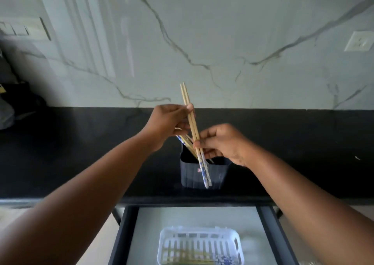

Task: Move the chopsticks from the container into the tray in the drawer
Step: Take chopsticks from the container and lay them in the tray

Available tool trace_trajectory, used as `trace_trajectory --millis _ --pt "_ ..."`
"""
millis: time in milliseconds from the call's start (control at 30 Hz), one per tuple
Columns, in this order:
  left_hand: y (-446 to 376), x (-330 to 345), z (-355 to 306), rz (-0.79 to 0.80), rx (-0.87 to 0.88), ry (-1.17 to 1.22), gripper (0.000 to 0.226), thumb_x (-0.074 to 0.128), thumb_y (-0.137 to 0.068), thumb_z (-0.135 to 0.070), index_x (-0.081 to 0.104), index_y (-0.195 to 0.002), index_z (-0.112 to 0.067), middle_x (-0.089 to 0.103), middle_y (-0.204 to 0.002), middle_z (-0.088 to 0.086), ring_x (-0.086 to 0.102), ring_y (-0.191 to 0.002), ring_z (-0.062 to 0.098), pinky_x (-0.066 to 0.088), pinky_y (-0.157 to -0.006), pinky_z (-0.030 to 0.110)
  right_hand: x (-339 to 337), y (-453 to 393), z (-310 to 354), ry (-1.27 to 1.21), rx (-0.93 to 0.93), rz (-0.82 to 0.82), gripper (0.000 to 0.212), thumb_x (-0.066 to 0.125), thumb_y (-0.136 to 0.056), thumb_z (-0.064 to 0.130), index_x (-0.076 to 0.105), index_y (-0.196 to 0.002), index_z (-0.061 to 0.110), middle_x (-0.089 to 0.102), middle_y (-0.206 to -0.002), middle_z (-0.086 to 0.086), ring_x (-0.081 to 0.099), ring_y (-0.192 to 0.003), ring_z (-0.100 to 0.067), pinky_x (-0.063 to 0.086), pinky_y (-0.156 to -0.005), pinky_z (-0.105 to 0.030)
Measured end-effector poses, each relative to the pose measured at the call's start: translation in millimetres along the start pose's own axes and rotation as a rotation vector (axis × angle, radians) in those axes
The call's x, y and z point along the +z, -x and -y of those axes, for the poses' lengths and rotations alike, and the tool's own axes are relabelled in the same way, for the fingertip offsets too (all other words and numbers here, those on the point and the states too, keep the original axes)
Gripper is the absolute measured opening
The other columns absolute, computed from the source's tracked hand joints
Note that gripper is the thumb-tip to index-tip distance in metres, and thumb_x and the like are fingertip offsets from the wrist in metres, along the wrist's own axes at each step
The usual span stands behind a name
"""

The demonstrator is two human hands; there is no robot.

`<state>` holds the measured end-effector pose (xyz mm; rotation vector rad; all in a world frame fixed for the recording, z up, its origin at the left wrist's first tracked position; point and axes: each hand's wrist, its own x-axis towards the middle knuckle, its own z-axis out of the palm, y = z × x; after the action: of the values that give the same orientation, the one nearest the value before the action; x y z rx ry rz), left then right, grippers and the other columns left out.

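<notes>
A black worktop (81,153) runs below a marble wall (202,42); beneath its front edge an open drawer (121,234) carries a white slotted tray (168,236) that already holds several chopsticks. A dark container (192,175) stands near the worktop's front edge with more chopsticks leaning inside. Above it, one pair of chopsticks (192,121) is held clear of the container, patterned ends down. The left hand (168,123) pinches the pair near its upper part; the right hand (220,143) pinches it lower. The task appears partly done: this pair and those in the container remain.
</notes>
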<state>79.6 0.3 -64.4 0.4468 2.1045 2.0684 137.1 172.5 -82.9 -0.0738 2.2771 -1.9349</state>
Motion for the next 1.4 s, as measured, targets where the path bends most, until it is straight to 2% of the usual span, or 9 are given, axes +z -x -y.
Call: trace_trajectory --millis 167,267,400,500,633,867,1100,1233,1400 --pt "32 -38 81 -0.270 0.258 0.057 0.050 0.047 -0.083 -0.067 0.077 -0.075 -0.028 0.076 -0.078 -0.002 0.072 -0.078 0.015 0.057 -0.071 0.025 14 37 -72 0.255 0.043 0.065 0.009 0.083 -0.074 0.009 0.074 -0.076 0.008 0.073 -0.066 -0.006 0.065 -0.061 -0.010 0.055 -0.059 -0.022" --pt "36 -64 130 -0.455 0.267 -0.276 0.046 0.043 -0.086 -0.071 0.074 -0.083 -0.038 0.071 -0.079 -0.006 0.066 -0.079 0.015 0.049 -0.071 0.028 22 51 -113 0.498 0.102 0.188 0.008 0.082 -0.074 0.023 0.074 -0.075 0.021 0.067 -0.058 0.007 0.054 -0.053 0.003 0.045 -0.055 -0.014" --pt "34 -67 197 -0.142 0.012 -1.154 0.063 0.040 -0.092 -0.063 0.051 -0.137 -0.020 0.045 -0.147 0.007 0.031 -0.141 0.028 0.021 -0.115 0.040 34 56 -164 0.745 0.234 0.363 0.006 0.071 -0.080 0.028 0.071 -0.074 0.026 0.055 -0.053 0.011 0.046 -0.044 0.001 0.038 -0.050 -0.023" --pt "43 -56 229 0.005 -0.163 -1.442 0.083 0.012 -0.088 -0.073 0.012 -0.154 -0.022 0.004 -0.163 0.002 -0.007 -0.149 0.023 -0.014 -0.115 0.051 42 53 -199 0.912 0.281 0.433 0.009 0.062 -0.087 0.021 0.068 -0.080 0.017 0.054 -0.063 0.008 0.045 -0.054 -0.006 0.036 -0.056 -0.027" --pt "44 -57 237 -0.036 -0.119 -1.454 0.088 0.000 -0.084 -0.076 0.009 -0.154 -0.025 0.004 -0.163 -0.001 -0.004 -0.149 0.021 -0.012 -0.116 0.050 53 46 -237 1.077 0.323 0.472 0.013 0.053 -0.087 0.010 0.063 -0.078 0.012 0.062 -0.082 -0.008 0.051 -0.070 -0.023 0.036 -0.057 -0.027" --pt "43 -58 240 -0.041 -0.112 -1.426 0.087 0.003 -0.084 -0.078 0.009 -0.154 -0.027 0.004 -0.163 -0.002 -0.003 -0.149 0.021 -0.005 -0.118 0.048 69 34 -277 1.352 0.284 0.497 0.026 0.053 -0.078 -0.010 0.046 -0.070 0.013 0.037 -0.063 0.003 0.048 -0.061 -0.020 0.034 -0.051 -0.024" --pt "43 -58 239 -0.043 -0.112 -1.431 0.085 0.002 -0.084 -0.077 0.006 -0.154 -0.028 0.002 -0.163 -0.002 -0.004 -0.149 0.021 -0.004 -0.118 0.049 71 36 -298 1.409 0.297 0.587 0.027 0.057 -0.083 -0.008 0.063 -0.104 0.009 0.046 -0.066 0.003 0.056 -0.073 -0.020 0.038 -0.054 -0.025" --pt "43 -58 239 -0.037 -0.114 -1.430 0.086 0.000 -0.084 -0.078 0.005 -0.154 -0.028 0.001 -0.163 -0.002 -0.006 -0.149 0.021 -0.005 -0.118 0.049 64 39 -302 1.294 0.316 0.631 0.029 0.052 -0.087 -0.003 0.043 -0.072 0.020 0.044 -0.068 0.003 0.043 -0.058 -0.012 0.025 -0.044 -0.022" --pt "43 -57 239 -0.044 -0.106 -1.430 0.086 0.001 -0.084 -0.078 0.006 -0.154 -0.028 0.002 -0.163 -0.001 -0.005 -0.149 0.021 -0.005 -0.117 0.049 55 31 -299 1.193 0.349 0.570 0.010 0.054 -0.090 0.010 0.064 -0.089 0.009 0.053 -0.083 0.000 0.051 -0.071 -0.017 0.038 -0.060 -0.025"
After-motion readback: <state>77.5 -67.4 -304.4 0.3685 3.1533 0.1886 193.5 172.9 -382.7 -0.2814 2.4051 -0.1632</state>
